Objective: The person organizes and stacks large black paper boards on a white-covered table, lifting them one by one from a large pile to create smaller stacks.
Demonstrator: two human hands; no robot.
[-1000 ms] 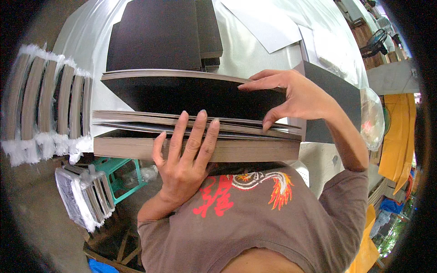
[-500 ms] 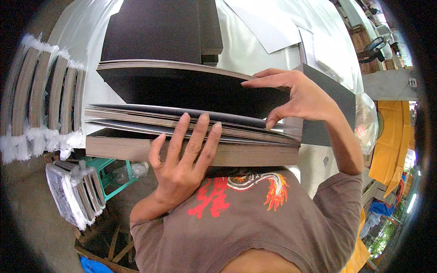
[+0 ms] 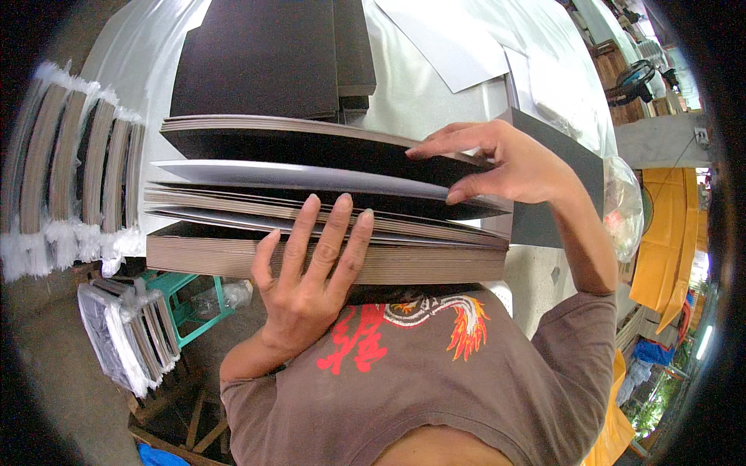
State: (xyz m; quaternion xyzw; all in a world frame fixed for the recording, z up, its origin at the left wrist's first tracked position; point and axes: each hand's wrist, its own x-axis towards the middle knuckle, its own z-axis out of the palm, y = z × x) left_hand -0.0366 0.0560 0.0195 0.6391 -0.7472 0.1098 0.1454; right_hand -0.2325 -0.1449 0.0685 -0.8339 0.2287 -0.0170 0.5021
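Observation:
A thick stack of black boards [image 3: 326,259] with grey-brown edges lies before me, its upper sheets fanned apart. My left hand [image 3: 307,272] rests on the stack's near edge, fingers stretched and spread; its thumb is hidden. Over the stack's right side is my right hand [image 3: 513,167], thumb and fingers apart. Its fingertips touch the edge of a raised bundle of black boards [image 3: 287,133] leaning away from me. Below, the thumb touches the edge of a single sheet [image 3: 311,177], which stands apart between bundle and stack. The sheet's pale sheen shows along its length.
More black boards [image 3: 256,62] lie at the far side of the white-covered table [image 3: 412,93]. White sheets [image 3: 447,39] are farther right. Several wrapped board stacks [image 3: 93,163] stand at the left, with a green stool [image 3: 190,303] below. Yellow-orange material [image 3: 664,241] hangs at the right.
The raised bundle's edge has come down slightly toward me. A single sheet now stands apart between it and the near stack. My right thumb has shifted slightly left; my left hand has barely moved.

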